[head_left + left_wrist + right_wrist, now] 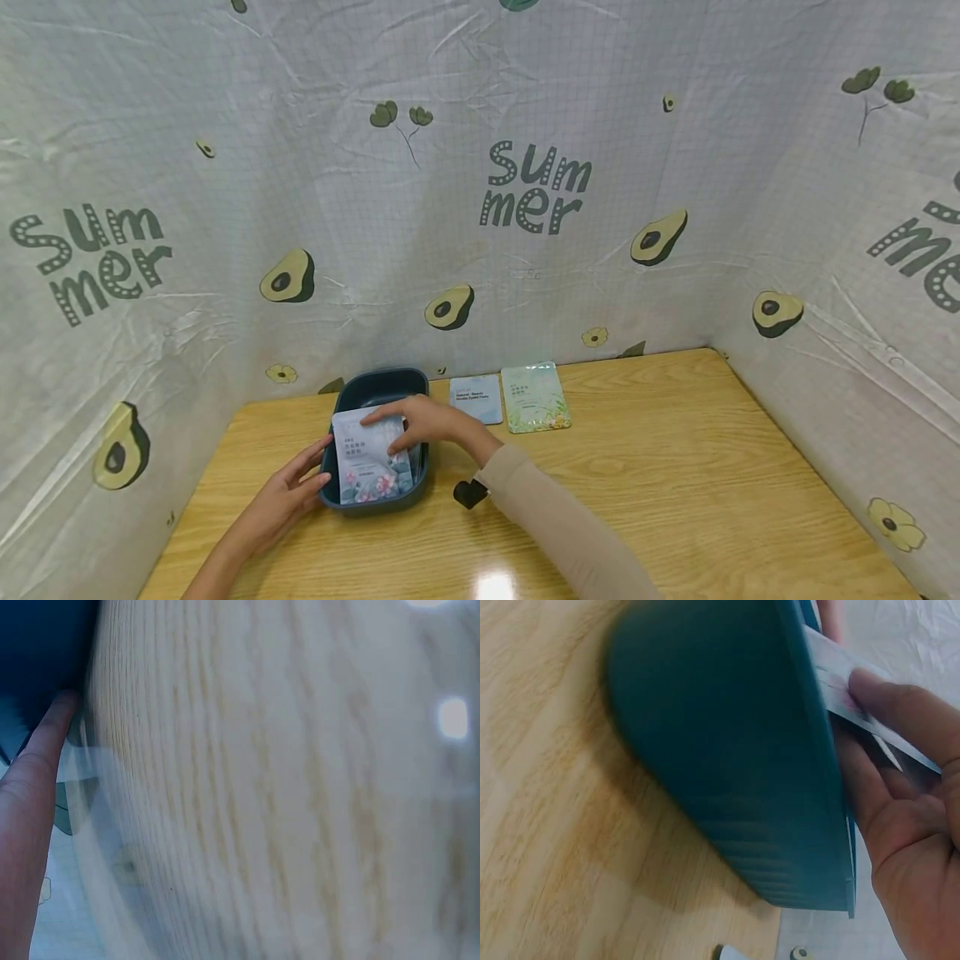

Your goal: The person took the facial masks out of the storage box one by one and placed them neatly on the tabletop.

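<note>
A dark blue plastic basket point(378, 507) stands at the left of the table. A white sachet with pink flowers and printed text point(358, 454) lies tilted across its mouth. My right hand point(429, 418) reaches over the basket's right rim and pinches the sachet; in the right wrist view the thumb point(892, 697) presses its upper face while other fingers go underneath. What lies below the sachet is mostly hidden. My left hand point(288, 493) rests against the basket's left side with extended fingers, one fingertip on its wall point(45, 652) in the left wrist view.
Right of the basket, a small light-blue packet point(477, 398) and a pale green packet point(536, 397) lie flat near the table's back edge. A printed white curtain point(525, 283) hangs behind the wooden table point(675, 467). A black strap piece point(470, 493) shows at the right wrist.
</note>
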`<state>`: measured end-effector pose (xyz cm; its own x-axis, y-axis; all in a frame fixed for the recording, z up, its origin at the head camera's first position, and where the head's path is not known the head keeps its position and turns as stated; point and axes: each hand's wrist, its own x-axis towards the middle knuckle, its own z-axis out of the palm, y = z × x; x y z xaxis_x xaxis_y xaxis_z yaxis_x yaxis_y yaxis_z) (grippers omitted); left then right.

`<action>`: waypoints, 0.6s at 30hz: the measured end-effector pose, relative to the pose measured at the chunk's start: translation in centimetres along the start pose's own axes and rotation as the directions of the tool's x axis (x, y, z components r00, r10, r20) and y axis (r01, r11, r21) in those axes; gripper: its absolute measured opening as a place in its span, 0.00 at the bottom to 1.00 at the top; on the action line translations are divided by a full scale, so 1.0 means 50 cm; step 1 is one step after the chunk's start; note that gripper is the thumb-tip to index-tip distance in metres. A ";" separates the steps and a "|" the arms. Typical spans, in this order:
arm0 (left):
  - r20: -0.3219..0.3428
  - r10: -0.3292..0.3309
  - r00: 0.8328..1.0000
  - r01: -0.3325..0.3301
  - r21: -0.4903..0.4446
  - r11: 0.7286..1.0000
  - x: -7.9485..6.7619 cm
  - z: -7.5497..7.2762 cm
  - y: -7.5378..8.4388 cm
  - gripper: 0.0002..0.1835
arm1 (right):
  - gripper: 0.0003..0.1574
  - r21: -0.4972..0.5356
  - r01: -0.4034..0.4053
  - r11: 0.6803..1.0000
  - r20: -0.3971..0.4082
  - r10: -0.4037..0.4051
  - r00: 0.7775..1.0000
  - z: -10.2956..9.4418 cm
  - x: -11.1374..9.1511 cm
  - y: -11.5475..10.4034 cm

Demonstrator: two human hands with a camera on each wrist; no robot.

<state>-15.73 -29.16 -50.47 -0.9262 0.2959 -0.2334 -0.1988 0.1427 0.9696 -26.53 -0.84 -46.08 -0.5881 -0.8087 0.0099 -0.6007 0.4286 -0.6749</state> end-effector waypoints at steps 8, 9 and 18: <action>0.045 0.047 0.998 -0.046 -0.024 0.999 -0.002 0.001 -0.001 0.39 | 0.36 0.019 -0.012 1.000 -0.065 0.013 0.998 -0.008 -0.007 -0.006; 0.048 0.046 0.998 -0.045 -0.026 0.999 -0.002 0.001 -0.002 0.39 | 0.36 0.034 -0.008 0.999 -0.072 0.011 0.997 -0.012 -0.009 -0.006; 0.008 0.023 1.000 -0.023 -0.017 1.000 -0.002 0.002 -0.001 0.39 | 0.35 0.192 0.036 0.981 -0.154 -0.006 0.988 -0.056 -0.040 0.014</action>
<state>-15.61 -29.09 -50.51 -0.9278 0.3071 -0.2116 -0.1829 0.1199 0.9758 -27.27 2.22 -44.50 -0.6607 -0.7396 0.1280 -0.5066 0.3136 -0.8031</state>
